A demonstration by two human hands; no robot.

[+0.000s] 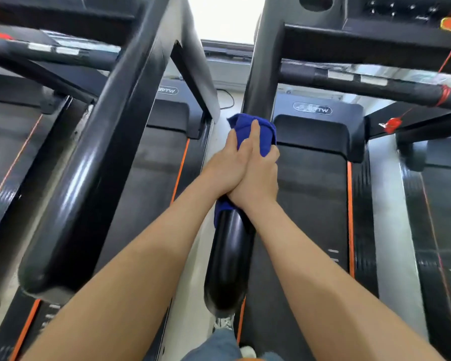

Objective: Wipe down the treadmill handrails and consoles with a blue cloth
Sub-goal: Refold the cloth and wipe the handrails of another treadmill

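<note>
A blue cloth [263,131] is wrapped over the black left handrail [228,256] of the right treadmill, at centre frame. My left hand [224,168] and my right hand [258,173] lie side by side on the rail, both wrapped round the cloth and pressing it to the rail. A blue edge of the cloth also shows under my wrists. The rail's glossy near end is bare. The console [401,11] of this treadmill sits at top right.
A second treadmill's thick black handrail [84,191] runs diagonally at left. Walking belts [310,204] with orange stripes lie on both sides. A red safety cord and clip [392,125] hangs at right. My legs and shoes show at the bottom edge.
</note>
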